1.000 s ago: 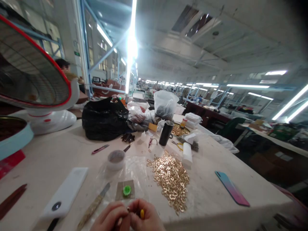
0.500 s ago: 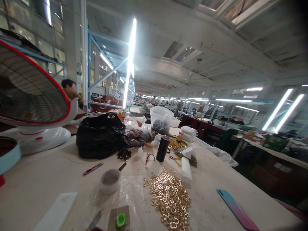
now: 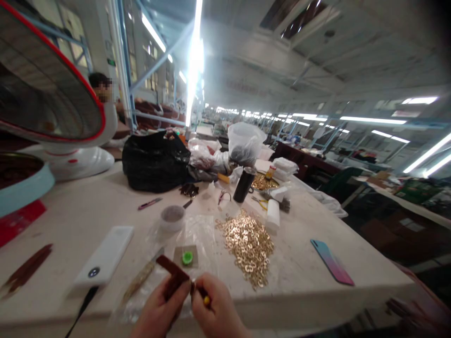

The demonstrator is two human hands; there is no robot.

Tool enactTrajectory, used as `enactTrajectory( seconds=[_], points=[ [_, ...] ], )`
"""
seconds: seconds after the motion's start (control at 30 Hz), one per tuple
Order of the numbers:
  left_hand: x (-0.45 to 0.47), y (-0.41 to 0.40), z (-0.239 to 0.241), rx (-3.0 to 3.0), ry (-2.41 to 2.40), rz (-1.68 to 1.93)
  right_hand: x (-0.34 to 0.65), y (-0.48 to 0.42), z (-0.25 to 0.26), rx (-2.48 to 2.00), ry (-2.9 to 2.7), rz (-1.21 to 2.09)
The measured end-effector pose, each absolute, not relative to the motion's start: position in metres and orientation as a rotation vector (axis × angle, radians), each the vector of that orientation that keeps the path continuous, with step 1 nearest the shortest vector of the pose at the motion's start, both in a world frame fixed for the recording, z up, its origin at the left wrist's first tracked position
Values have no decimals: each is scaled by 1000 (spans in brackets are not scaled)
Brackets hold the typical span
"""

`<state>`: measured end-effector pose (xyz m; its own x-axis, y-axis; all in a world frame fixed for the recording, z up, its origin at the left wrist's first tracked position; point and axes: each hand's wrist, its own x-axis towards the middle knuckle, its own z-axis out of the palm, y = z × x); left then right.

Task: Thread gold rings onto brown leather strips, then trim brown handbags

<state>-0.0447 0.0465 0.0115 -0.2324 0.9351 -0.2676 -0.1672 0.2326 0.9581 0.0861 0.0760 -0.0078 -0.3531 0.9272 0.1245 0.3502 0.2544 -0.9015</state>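
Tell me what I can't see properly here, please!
All in the head view:
- Yellow-ended thing: mostly hidden by the right grip.
- Brown strip: near part covered by the left grip.
- Black plastic bag: its dark sides hide most of what's inside.
- Electric fan: cut off by the left edge.
- Gold-coloured loops: too small and heaped to count.

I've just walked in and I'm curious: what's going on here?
The person's left grip holds a brown strip, with one end at the right grip, which holds a yellow item, mostly hidden. What is pinched between them is too small to tell. A loose pile of gold links lies ahead to the right on the table.
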Motion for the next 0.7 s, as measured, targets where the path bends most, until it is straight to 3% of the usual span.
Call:
enactTrajectory(
  seconds=[0.53,0.7],
  points=[
    [-36,45,11,703,1423,1364,91,77,9,-1047,-1910,1248],
    [-36,44,0,723,1321,1374,87,78,0,-1141,-1891,1045]
  ],
)
